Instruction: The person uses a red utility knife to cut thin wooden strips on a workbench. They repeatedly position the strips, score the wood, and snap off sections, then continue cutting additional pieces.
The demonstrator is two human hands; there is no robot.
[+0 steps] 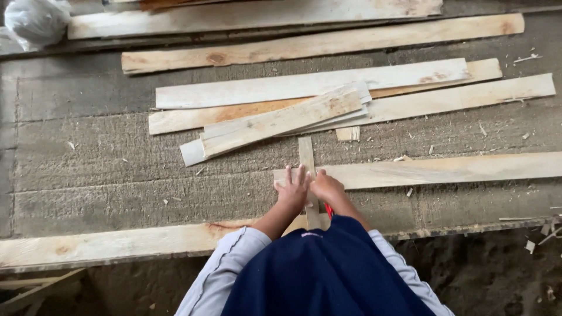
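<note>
Rough woodworking site, sawn planks (pixel 328 42), wood chips (pixel 527 57), worn concrete floor (pixel 88 158)

two hands, a left hand (pixel 293 190) and a right hand (pixel 325 187). one short upright wood strip (pixel 307 157). about ten long wood planks (pixel 304 88). one plastic bag (pixel 35 22). one red tool (pixel 329 210).

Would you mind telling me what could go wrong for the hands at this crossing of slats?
1. The left hand presses flat on rough-sawn slats, so splinters seem likely.
2. The right hand grips something with a red handle, mostly hidden; a slip could hit the left fingers right beside it.
3. The short slat lies loose across the long slat and might shift under pressure.
</note>
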